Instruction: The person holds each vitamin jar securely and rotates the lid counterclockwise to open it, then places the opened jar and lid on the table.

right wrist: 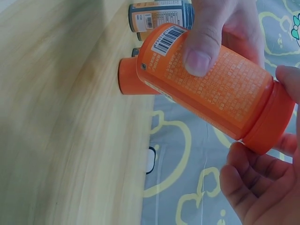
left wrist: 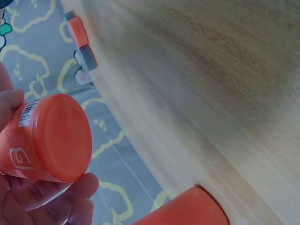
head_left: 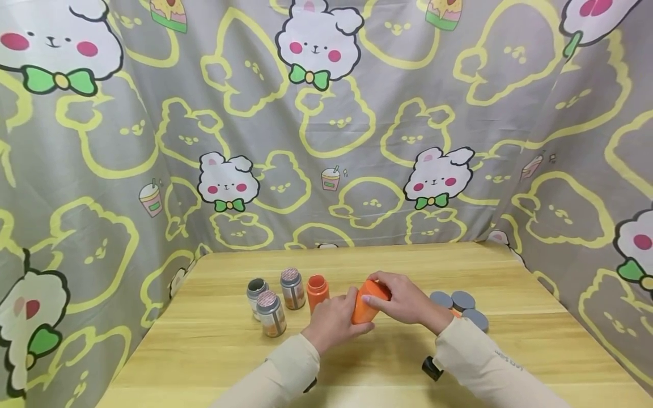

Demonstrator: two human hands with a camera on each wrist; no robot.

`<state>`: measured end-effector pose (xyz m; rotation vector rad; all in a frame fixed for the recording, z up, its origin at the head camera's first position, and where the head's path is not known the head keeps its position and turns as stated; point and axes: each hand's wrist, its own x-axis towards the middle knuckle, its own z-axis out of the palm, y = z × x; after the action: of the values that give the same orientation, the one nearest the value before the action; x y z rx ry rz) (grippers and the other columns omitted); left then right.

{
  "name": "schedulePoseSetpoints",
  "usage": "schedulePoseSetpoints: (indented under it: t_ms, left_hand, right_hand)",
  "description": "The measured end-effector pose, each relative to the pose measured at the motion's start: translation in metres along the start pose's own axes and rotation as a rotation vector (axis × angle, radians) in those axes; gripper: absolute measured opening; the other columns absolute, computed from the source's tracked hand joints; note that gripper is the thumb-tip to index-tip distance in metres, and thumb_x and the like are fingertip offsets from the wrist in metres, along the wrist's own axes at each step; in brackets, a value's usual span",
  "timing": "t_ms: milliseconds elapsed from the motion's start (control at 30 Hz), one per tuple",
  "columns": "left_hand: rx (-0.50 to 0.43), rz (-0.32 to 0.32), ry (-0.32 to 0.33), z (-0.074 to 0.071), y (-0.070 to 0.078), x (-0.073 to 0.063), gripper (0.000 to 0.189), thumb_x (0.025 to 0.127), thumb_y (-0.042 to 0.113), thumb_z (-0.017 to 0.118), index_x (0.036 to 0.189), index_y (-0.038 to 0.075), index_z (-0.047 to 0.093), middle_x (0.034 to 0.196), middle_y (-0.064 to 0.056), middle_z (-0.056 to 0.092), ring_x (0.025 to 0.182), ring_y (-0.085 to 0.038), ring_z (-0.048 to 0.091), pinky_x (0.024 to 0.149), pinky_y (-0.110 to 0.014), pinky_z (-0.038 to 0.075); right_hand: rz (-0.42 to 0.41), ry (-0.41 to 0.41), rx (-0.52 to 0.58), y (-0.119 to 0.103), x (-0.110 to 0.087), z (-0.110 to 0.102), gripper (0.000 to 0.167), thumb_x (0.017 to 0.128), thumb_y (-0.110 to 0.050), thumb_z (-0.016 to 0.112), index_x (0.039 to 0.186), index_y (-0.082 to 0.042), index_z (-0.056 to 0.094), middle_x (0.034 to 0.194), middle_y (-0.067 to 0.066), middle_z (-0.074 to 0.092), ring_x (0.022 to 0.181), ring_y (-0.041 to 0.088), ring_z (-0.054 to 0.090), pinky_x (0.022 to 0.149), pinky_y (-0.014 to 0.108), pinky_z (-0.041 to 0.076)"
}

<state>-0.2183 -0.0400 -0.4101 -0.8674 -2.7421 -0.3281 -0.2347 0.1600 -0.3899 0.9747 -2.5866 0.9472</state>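
Note:
An orange bottle (head_left: 361, 313) with a printed label is held tilted above the table between both hands. My left hand (head_left: 334, 322) grips its body, the thumb pressed on the label in the right wrist view. My right hand (head_left: 406, 298) has its thumb and fingers around the orange screw cap (right wrist: 273, 121), which sits on the bottle. The bottle's round base (left wrist: 68, 138) and a barcode show in the left wrist view. Just beyond my left hand stands a second orange bottle (head_left: 317, 288), upright and uncapped, partly hidden by that hand.
Left of the hands stand an uncapped grey bottle (head_left: 257, 287) and two grey bottles with patterned seals over their mouths, one at the back (head_left: 292, 290) and one in front (head_left: 271, 315). Several grey lids (head_left: 463, 301) and an orange lid (head_left: 456, 313) lie by the right forearm. A patterned curtain (head_left: 326, 130) surrounds the table.

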Motion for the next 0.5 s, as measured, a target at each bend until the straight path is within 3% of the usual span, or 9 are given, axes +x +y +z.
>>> schedulePoseSetpoints:
  t_ms: [500]
  left_hand:
    - [-0.016,0.003,-0.052,0.0004,0.0003,-0.0003,0.058,0.082,0.056,0.070,0.113,0.012,0.049,0.066,0.005,0.047,0.050,-0.009,0.043,0.044,-0.022,0.035]
  right_hand:
    - [0.003,-0.057,0.037,0.0057,-0.0034,0.0009,0.035,0.093,-0.041,0.063,0.112,-0.011,0.060,0.080,-0.011,0.055,0.066,0.007,0.050,0.059,0.025,0.046]
